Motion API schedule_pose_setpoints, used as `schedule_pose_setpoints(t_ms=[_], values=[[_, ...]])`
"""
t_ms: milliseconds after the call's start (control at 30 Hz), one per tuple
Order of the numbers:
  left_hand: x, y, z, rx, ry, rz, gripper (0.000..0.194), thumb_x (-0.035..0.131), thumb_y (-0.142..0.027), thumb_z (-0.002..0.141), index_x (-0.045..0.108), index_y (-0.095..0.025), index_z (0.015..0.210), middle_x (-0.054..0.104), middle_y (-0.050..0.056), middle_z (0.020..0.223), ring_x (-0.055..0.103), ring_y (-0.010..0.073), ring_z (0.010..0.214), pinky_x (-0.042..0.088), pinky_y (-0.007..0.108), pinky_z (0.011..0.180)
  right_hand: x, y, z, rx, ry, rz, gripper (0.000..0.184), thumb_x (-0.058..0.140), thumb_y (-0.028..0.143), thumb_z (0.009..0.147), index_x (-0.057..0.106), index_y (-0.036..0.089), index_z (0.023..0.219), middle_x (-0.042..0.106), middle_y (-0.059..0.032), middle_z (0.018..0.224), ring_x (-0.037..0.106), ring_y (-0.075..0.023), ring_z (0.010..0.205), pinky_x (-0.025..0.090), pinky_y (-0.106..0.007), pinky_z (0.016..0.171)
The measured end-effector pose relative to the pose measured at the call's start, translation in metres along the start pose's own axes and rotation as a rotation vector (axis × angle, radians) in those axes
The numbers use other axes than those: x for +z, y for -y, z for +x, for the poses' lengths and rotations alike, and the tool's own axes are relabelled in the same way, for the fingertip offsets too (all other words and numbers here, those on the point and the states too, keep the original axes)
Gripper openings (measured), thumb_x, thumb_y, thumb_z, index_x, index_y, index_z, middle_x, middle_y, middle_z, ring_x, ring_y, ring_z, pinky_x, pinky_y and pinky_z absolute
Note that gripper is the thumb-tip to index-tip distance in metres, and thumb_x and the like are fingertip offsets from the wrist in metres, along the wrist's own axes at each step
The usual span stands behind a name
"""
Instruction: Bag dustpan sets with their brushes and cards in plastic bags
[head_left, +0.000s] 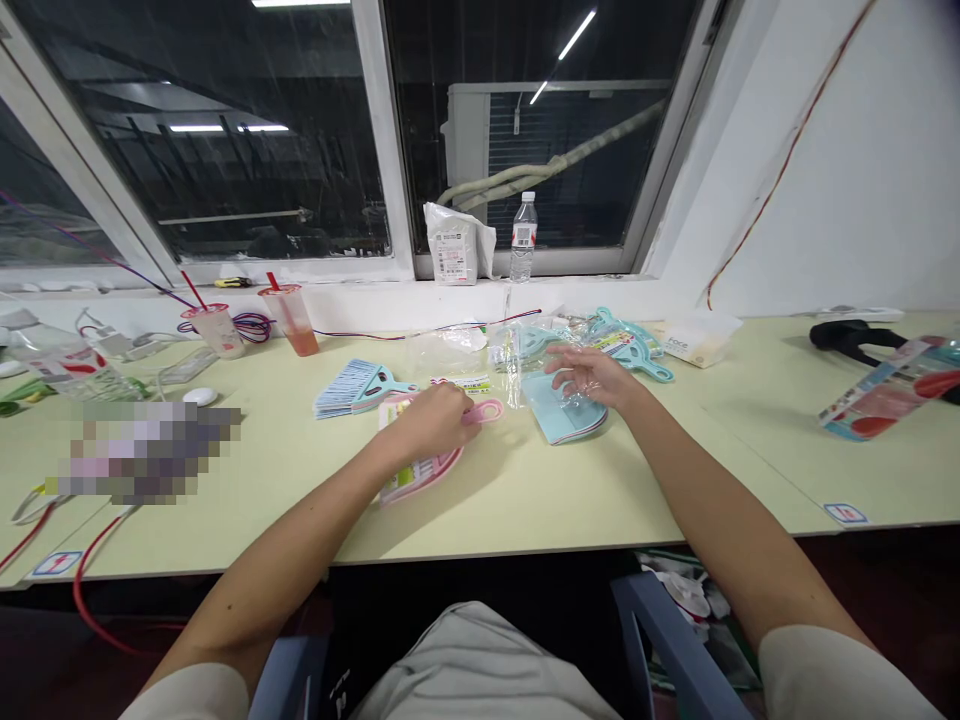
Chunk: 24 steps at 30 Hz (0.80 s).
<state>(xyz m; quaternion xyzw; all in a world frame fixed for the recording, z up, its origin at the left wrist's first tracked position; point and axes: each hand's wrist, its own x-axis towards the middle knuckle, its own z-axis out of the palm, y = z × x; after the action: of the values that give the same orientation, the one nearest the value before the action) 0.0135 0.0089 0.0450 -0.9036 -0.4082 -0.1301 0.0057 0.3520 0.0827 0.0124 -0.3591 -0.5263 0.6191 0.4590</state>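
Nearest, on the counter [585, 500], a little back from the front edge: a pink dustpan set [442, 468], clamped near the handle in the left hand [435, 420]. Mostly covered from above, so hard to tell how firmly held; with weight out at the wide pan end, could swing or twist if lifted from the handle alone, and might work the brush loose from the pan.

Just right of that, a light blue dustpan [559, 425], lying under clear film. Over it the right hand [589, 378], fingers apart and loosely curved at the clear bag [517, 365], with no closed grip visible. Liable to crumple, cling or slip, being thin and slack; if tugged hard, could tear or drag the light blue dustpan along.

Left of the bag, a blue-bristled brush [352, 390], loose, with bristles exposed to bending under a forearm. Behind, the printed card [465, 384], flat and easily swept aside, and heaped teal sets [630, 345], prone to tangling by their handles. Farther left, a drink cup [298, 325], still holding liquid, so a spill risk if knocked.
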Motion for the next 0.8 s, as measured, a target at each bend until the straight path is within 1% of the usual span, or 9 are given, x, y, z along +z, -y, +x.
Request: schedule_pose_setpoints(t_ms=[67,133,267,367,433,533,633,700,800], values=[[-0.010,0.005,0.002,0.000,-0.078,0.090,0.026,0.054,-0.030,0.086,0.063,-0.020,0.064,0.062,0.012,0.073,0.059,0.0266,0.077,0.041,0.038,0.068,0.006,0.001,-0.002,0.009,0.034,-0.022,0.038,0.067,0.026,0.088,0.065,0.017,0.125,0.077,-0.0120,0.099,0.073,-0.0240,0.073,0.058,-0.033,0.053],[-0.014,0.007,0.006,-0.001,-0.115,0.166,0.025,0.054,-0.028,0.086,0.066,-0.019,0.066,0.063,0.013,0.074,0.059,0.0285,0.082,0.043,0.040,0.074,0.015,0.001,-0.004,0.018,0.074,-0.044,0.039,0.067,0.028,0.089,0.064,0.018,0.126,0.077,-0.0125,0.100,0.073,-0.0247,0.074,0.059,-0.034,0.053],[-0.010,0.009,0.014,-0.013,-0.126,0.214,0.021,0.055,-0.025,0.083,0.070,-0.018,0.071,0.065,0.015,0.077,0.059,0.0305,0.086,0.044,0.043,0.082,0.036,-0.003,-0.007,0.031,0.163,-0.054,0.042,0.068,0.030,0.089,0.063,0.018,0.128,0.077,-0.0121,0.100,0.074,-0.0250,0.075,0.059,-0.033,0.051],[-0.003,0.009,0.017,-0.014,-0.108,0.207,0.017,0.058,-0.022,0.080,0.070,-0.016,0.071,0.065,0.015,0.077,0.059,0.0322,0.088,0.043,0.045,0.084,0.049,-0.011,-0.007,0.065,0.214,-0.040,0.043,0.069,0.028,0.088,0.062,0.017,0.129,0.077,-0.0121,0.099,0.074,-0.0251,0.074,0.059,-0.034,0.053],[-0.002,0.009,0.017,-0.019,-0.097,0.210,0.015,0.058,-0.021,0.079,0.068,-0.016,0.068,0.064,0.015,0.074,0.059,0.0326,0.087,0.043,0.045,0.084,0.057,-0.015,-0.008,0.085,0.226,-0.022,0.042,0.069,0.027,0.089,0.062,0.017,0.129,0.077,-0.0123,0.099,0.075,-0.0265,0.078,0.061,-0.036,0.056],[-0.002,0.008,0.016,0.002,-0.085,0.205,0.017,0.058,-0.021,0.079,0.065,-0.018,0.064,0.062,0.014,0.071,0.058,0.0311,0.085,0.043,0.044,0.083,0.067,-0.018,-0.009,0.112,0.235,0.014,0.038,0.070,0.025,0.089,0.063,0.017,0.126,0.076,-0.0128,0.101,0.076,-0.0296,0.088,0.064,-0.042,0.068],[-0.003,0.005,0.016,0.045,-0.068,0.163,0.023,0.057,-0.022,0.081,0.062,-0.019,0.060,0.060,0.011,0.067,0.057,0.0287,0.081,0.042,0.043,0.081,0.076,-0.021,-0.010,0.134,0.242,0.051,0.037,0.071,0.025,0.088,0.064,0.018,0.123,0.076,-0.0135,0.107,0.076,-0.0303,0.095,0.064,-0.047,0.077],[-0.003,0.004,0.016,0.069,-0.084,0.109,0.024,0.058,-0.022,0.081,0.061,-0.020,0.057,0.058,0.010,0.064,0.056,0.0278,0.079,0.042,0.042,0.079,0.081,-0.024,-0.010,0.151,0.259,0.064,0.038,0.073,0.027,0.086,0.064,0.019,0.123,0.076,-0.0135,0.110,0.076,-0.0301,0.095,0.064,-0.048,0.078],[0.002,0.005,0.017,0.106,-0.116,0.017,0.026,0.059,-0.022,0.081,0.058,-0.021,0.055,0.057,0.009,0.062,0.055,0.0264,0.077,0.042,0.040,0.077,0.087,-0.030,-0.008,0.174,0.267,0.081,0.039,0.077,0.028,0.083,0.067,0.019,0.119,0.076,-0.0122,0.109,0.075,-0.0293,0.096,0.065,-0.047,0.077]])
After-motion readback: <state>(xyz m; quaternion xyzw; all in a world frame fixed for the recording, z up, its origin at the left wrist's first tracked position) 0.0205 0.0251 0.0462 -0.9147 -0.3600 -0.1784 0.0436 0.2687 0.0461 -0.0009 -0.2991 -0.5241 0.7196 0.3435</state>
